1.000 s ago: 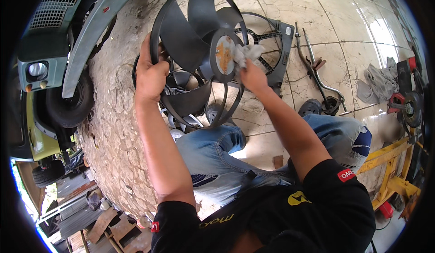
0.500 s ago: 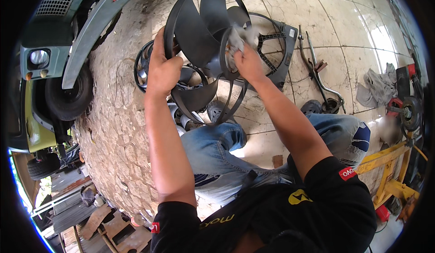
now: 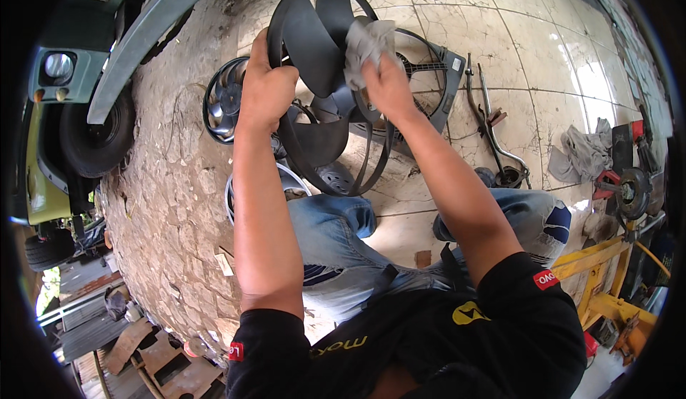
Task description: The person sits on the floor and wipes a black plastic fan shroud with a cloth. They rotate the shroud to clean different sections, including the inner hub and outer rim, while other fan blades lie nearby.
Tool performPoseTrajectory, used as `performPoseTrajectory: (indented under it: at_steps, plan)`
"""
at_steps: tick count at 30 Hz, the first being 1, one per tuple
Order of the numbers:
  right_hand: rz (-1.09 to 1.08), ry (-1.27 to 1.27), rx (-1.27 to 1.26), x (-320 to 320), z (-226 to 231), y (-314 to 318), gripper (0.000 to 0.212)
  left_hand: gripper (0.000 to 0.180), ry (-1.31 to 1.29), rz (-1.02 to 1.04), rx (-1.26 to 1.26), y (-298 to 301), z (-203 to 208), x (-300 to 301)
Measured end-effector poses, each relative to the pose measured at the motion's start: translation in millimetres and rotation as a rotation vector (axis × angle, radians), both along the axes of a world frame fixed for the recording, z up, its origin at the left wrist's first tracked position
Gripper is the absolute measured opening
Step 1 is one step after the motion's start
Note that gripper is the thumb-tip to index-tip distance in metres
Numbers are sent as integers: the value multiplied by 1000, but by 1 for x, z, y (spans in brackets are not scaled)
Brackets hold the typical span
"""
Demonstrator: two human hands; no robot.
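A large black ringed fan [image 3: 309,45] is held up in front of me, its curved blades facing me. My left hand [image 3: 266,88] grips the outer ring on its left side, thumb on the near face. In my right hand [image 3: 389,88] is a crumpled grey rag [image 3: 369,45], pressed against the fan near its hub and right-hand blades. The rag covers part of the blades there. Behind the fan, a black fan shroud [image 3: 451,84] with a round opening and spokes lies on the tiles.
A smaller fan [image 3: 227,99] lies on the ground at left. Metal bars [image 3: 493,116] and a heap of grey cloth [image 3: 584,149] are on the tiles at right. A yellow metal frame [image 3: 600,270] stands at lower right. A vehicle's tyre [image 3: 100,138] is at far left.
The rag, blurred before, has moved up and slightly left over the fan with my right hand. My left hand keeps its hold on the ring. The view has shifted slightly.
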State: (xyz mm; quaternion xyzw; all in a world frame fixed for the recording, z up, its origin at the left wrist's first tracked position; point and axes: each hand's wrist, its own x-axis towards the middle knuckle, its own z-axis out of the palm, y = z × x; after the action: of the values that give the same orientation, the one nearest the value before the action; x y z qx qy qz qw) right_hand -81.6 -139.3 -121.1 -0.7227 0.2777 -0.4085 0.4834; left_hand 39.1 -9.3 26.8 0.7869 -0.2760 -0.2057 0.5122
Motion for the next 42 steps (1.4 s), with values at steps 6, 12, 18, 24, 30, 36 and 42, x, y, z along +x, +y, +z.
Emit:
performPoseTrajectory:
  at_steps: [6,12,18,24,30,36,42]
  plan:
    - [200,817,67,-78,-125,7,42,74,-53,34,0,7,-6,20]
    - [-91,338,39,-57,-53,-21,37,73,38,55,-94,-9,-1,8]
    - [109,-8,-168,-10,-13,15,29,83,31,165,-96,-19,0,0]
    - [92,717,-33,-85,-103,0,45,92,-6,173,-47,-15,0,4]
    - [0,336,325,-60,-22,-6,38,93,39,117,-174,-24,2,-10]
    - [105,67,-46,-30,16,6,34,84,-51,132,-338,-34,-21,1]
    - [89,744,54,-93,-64,-21,43,83,190,63,-400,-37,-3,-5]
